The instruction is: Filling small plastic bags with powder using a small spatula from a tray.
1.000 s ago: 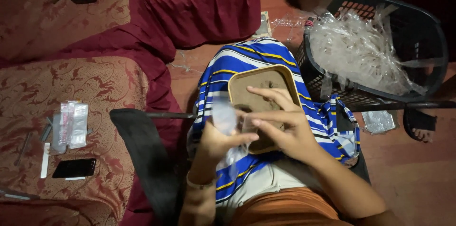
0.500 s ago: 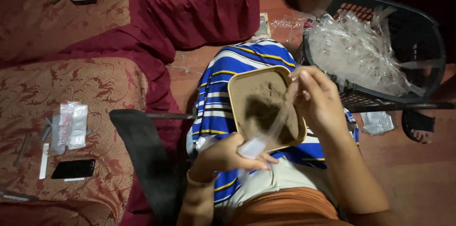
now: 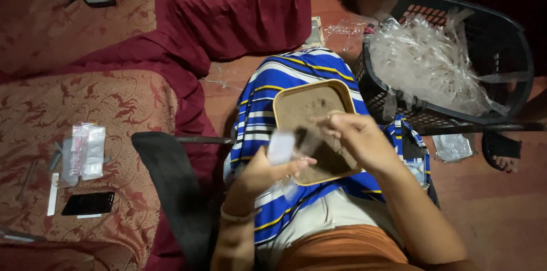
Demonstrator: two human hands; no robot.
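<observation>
A tan rectangular tray (image 3: 290,106) with dark powder rests on my lap, on a blue striped cloth (image 3: 268,83). My left hand (image 3: 262,171) pinches a small clear plastic packet (image 3: 281,147) at the tray's near left edge; the packet is blurred. Over the tray, my right hand (image 3: 356,140) holds its fingers curled and touches the packet's other end. A black basket (image 3: 507,37) full of clear plastic packets (image 3: 427,60) stands to the right of my knee.
Red patterned cushions (image 3: 114,100) lie on the left, with a black phone (image 3: 88,203), a bundle of clear packets (image 3: 85,151) and a white stick on them. A dark chair arm (image 3: 171,185) sits beside my left leg. A sandalled foot (image 3: 504,154) shows at right.
My right hand came down from the basket side to the tray's middle. My left hand lifted the packet up toward the tray's left edge.
</observation>
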